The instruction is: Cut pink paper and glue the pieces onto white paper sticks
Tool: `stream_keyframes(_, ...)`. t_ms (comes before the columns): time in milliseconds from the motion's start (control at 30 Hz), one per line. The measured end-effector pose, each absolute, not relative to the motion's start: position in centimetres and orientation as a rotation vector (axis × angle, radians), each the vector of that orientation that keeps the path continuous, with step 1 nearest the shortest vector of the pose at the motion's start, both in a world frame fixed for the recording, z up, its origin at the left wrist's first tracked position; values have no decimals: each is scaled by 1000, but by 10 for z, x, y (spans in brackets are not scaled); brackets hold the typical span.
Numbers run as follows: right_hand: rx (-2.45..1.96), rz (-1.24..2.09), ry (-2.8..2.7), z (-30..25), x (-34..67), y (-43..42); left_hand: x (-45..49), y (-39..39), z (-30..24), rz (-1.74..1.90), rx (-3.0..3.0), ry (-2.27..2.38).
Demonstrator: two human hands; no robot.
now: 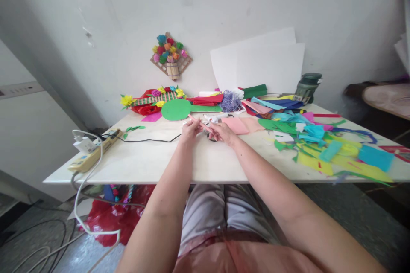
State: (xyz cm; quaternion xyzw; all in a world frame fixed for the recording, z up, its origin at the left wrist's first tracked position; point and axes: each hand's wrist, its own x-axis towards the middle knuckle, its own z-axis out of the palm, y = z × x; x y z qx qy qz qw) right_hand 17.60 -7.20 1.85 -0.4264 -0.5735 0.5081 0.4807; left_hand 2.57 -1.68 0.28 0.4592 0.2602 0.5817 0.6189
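A narrow pink paper strip (205,127), folded or rolled, runs slantwise between my two hands over the middle of the table. My left hand (191,129) pinches it near its far end, the tip poking out above the fingers. The other end is gripped by the fingers of my right hand (221,131). Beneath the right fingers a small dark curved thing shows, too covered to name. Just behind the hands lies a white tool that looks like a glue gun (216,117). Flat pink paper (236,126) rests to the right of it.
A green round paper piece (175,110) and a flower-trimmed woven piece (153,99) lie behind. Coloured scraps (333,147) cover the right side. A yellow power strip (92,153) with cables sits at the left edge. A dark green jar (308,87) stands back right.
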Motion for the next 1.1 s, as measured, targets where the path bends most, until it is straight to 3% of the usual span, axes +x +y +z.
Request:
stream_keyframes(633, -1125, 1072, -1440, 11, 176, -62, 25, -16, 4, 1352, 1052, 680)
stream_keyframes(700, -1253, 901, -1505, 10, 177, -60, 25, -15, 3, 1389, 1012, 705)
stream_keyframes(900, -1636, -16, -1922, 11, 175, -67, 24, -15, 6, 1457, 817, 716)
stream_keyframes(1100, -1710, -296, -2136, 13, 171, -74, 19, -16, 14, 1451, 460, 616)
